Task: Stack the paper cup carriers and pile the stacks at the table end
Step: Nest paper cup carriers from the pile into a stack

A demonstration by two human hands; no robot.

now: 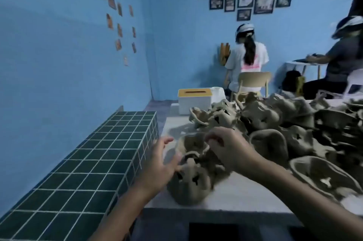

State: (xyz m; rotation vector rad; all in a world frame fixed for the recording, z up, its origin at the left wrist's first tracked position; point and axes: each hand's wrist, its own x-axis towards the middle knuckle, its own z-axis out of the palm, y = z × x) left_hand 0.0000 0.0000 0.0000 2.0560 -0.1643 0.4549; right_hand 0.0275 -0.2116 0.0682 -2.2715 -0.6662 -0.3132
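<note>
Landmark: the white box with a yellow slotted lid, standing at the far end of the surface.
Small stack: a few nested paper cup carriers, well nearer to me than the white box and slightly to its left, close to the surface's left edge.
Left hand: my left hand is released, fingers spread and fairly straight, with the fingertips touching the small stack's left side.
Right hand: my right hand lies over the small stack from the right, fingers curled down onto its upper rim. I read it as pinching the top carrier, though blur hides the exact contact.
Done: as far as I can judge, only this one small stack is begun. I see no finished pile at either end.
Left to do: the loose heap of carriers, spreading from just right of the white box toward me and out of view, lies jumbled and unnested. Most of the work is ahead.
Edges: the dark tiled block runs just beyond the left edge, left of the white box. A hard push leftward could tip carriers off.
Open room: a bare strip runs from the small stack up to the white box, and another patch lies nearer me, to the stack's right.
</note>
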